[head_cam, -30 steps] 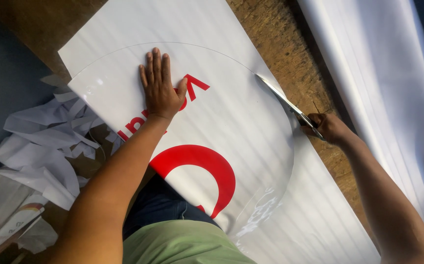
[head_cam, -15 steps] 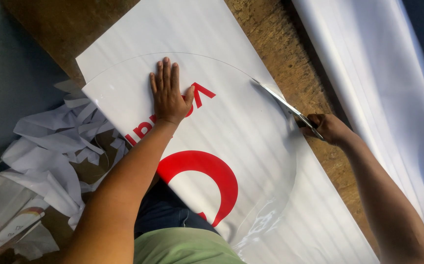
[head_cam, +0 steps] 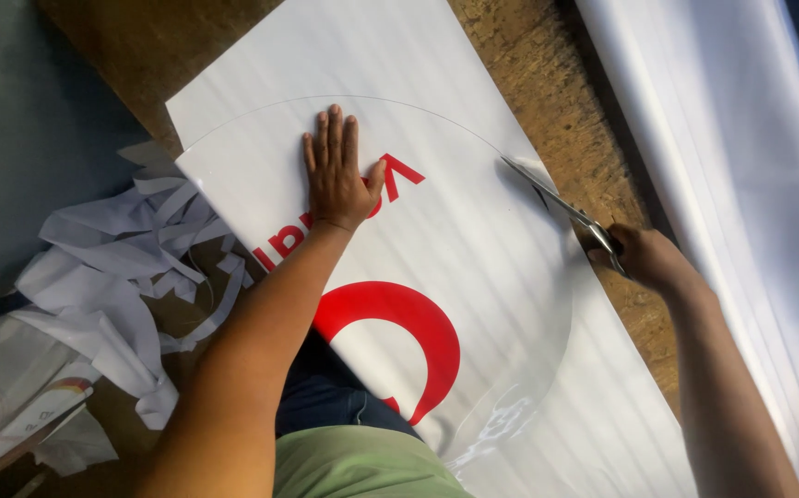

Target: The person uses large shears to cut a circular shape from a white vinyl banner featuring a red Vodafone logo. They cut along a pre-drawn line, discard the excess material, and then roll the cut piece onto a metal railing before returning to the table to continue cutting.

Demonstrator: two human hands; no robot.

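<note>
**Head view: scissors at the edge of a round white sign**

Head view looks down on a large white sheet (head_cam: 344, 55) spread over a brown floor (head_cam: 547, 55). On top of the sheet lies a round white sign (head_cam: 473, 249) with red letters and a thick red crescent (head_cam: 408, 332) near its lower part. Left of the sign sits a heap of white paper offcuts (head_cam: 123, 277). The left hand (head_cam: 337, 180) lies flat and open on the sign's upper part, fingers spread, gripping nothing. At the sign's right edge, the right hand (head_cam: 648, 258) is closed around the handles of scissors (head_cam: 556, 205), blades pointing up-left along the rim.
</note>
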